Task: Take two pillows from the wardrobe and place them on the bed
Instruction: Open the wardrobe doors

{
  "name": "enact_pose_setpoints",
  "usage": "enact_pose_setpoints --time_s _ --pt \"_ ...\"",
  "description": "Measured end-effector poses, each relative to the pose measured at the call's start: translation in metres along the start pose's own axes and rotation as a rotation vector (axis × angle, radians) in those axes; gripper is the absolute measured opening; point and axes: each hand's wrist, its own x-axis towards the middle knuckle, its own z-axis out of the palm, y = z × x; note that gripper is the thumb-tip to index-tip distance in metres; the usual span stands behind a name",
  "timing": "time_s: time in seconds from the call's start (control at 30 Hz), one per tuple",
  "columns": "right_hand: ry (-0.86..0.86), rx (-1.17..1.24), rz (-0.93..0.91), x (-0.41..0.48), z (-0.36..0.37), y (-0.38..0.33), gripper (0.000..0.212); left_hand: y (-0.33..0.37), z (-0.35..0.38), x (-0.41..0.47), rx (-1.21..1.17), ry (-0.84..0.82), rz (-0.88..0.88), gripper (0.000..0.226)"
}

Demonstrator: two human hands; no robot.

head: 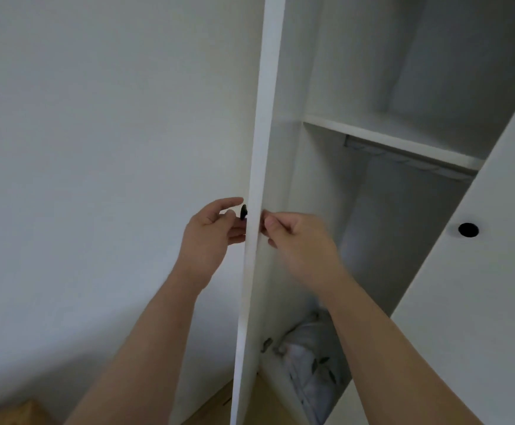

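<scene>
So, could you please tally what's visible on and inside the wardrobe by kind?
Doors: 2, the left door seen edge-on and the right door
Black knobs: 2, one by the left hand, one on the right door
Shelves: 1
Hanging rails: 1
Pillows: 1 showing
Total: 7

Leaf-print pillow (pixel 308 363) — low in open wardrobe (pixel 385 139)

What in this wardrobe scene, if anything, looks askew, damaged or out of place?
Nothing stands out. Both doors are open, the shelf sits level, and patterned bedding lies crumpled but contained at the wardrobe bottom.
</scene>
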Motion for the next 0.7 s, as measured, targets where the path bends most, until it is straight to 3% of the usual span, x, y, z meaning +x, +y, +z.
enact_pose_setpoints --time_s 0.17,0.4,0.7 --pt "-0.098 -0.043 -0.063 0.022 0.035 -0.025 0.05 0.003 -0.04 0.004 -0.034 0.114 -0.027 0.025" --pt "-0.129 -0.08 -0.107 0.061 0.082 -0.044 0.048 -0.007 -0.078 0.018 0.022 0.2 0.034 0.017" --pt "-0.134 -0.093 -0.143 0.094 0.125 -0.056 0.051 -0.019 -0.113 0.043 0.1 0.232 0.029 0.043"
